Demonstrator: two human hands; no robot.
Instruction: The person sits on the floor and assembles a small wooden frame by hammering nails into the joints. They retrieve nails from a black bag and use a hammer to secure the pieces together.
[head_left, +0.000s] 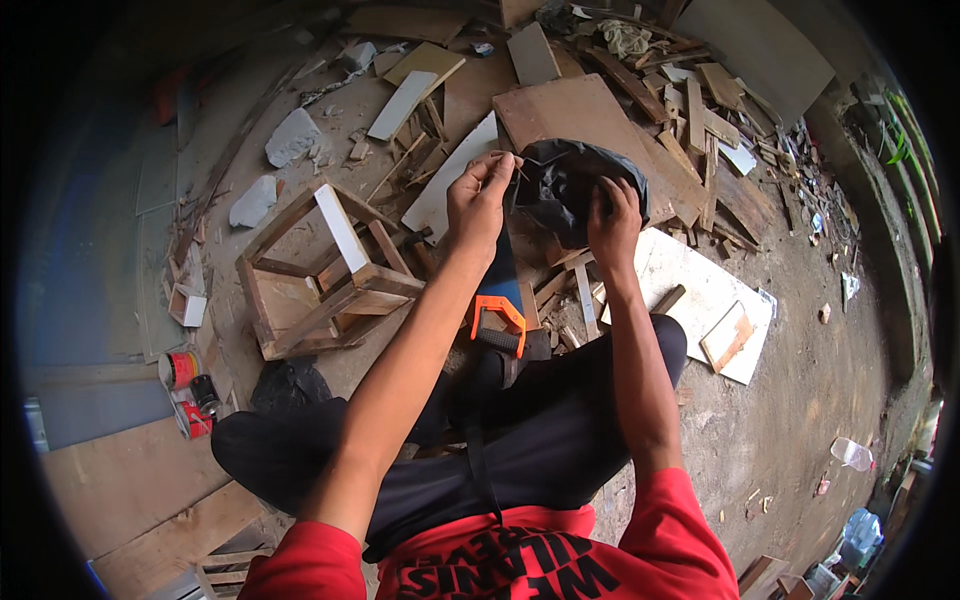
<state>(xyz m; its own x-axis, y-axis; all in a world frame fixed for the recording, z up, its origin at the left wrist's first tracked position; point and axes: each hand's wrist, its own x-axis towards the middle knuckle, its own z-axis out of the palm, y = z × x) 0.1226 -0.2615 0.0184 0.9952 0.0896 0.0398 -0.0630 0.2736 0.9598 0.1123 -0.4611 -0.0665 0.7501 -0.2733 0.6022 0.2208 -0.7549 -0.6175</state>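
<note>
Tin cans [180, 370], red-labelled, grouped at far left on the floor, beside wooden boards [125, 485].
Pale rubble chunks [293, 138], lying further off, above the frame.
Crumpled black plastic [290, 385], on the floor, next to the person's knee.
Wooden frame [318, 318], box-like, open-sided, tilted on the ground; white strip [341, 228] along one upper edge.
Left hand [478, 200], raised; grip closed, thumb and forefinger pinched on a small thin item [520, 170], too small to identify, just beside the bag's edge.
Handsaw [492, 303], orange and black handle, dark blade running away from the person, below and between the hands.
Black plastic bag [560, 190], mouth spread open, held up between the two hands, above the scrap wood.
Right hand [615, 215], at the bag's right side; grip partly curled, fingers against the plastic; cannot tell whether they hold anything.
White board [655, 265], flat on the floor, smaller wood offcut [728, 338] on top.
Clear plastic bottle [852, 453], on its side, far right.
</note>
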